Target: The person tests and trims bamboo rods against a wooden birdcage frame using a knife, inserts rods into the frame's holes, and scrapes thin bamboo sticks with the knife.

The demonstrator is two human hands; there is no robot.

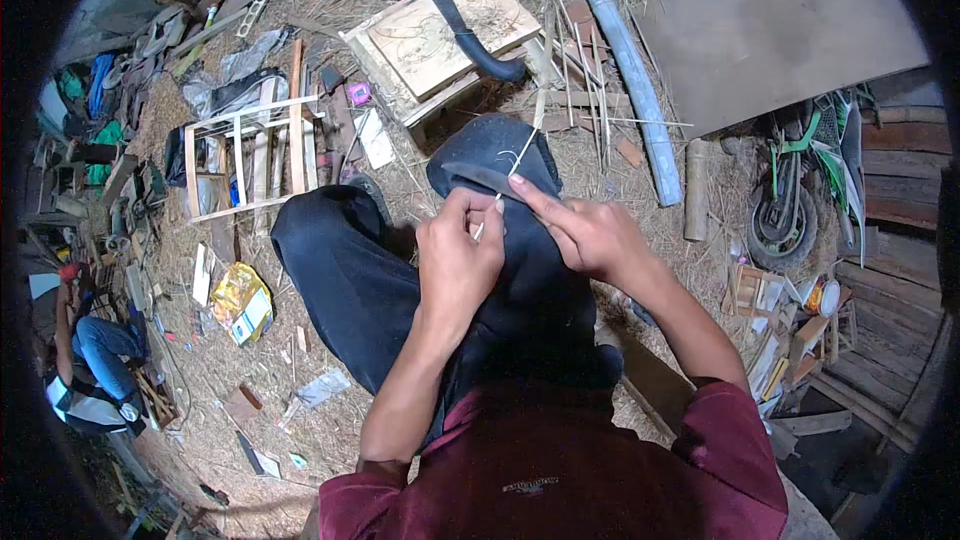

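Observation:
My left hand is closed, pinching the near end of a thin pale strip, which looks like split bamboo or wood. The strip runs away from me over my right knee, toward a low wooden block. In my right hand, closed, is a grey knife blade lying across the strip, with the index finger stretched along it. Its handle is hidden by the hand. A small curled shaving stands just beyond the blade. Dark trousers lie under the work.
Beyond my knees is a wooden block with a dark curved object on it. Thin sticks and a grey-blue pole lie to its right. A slatted wooden frame stands left. Another person sits far left.

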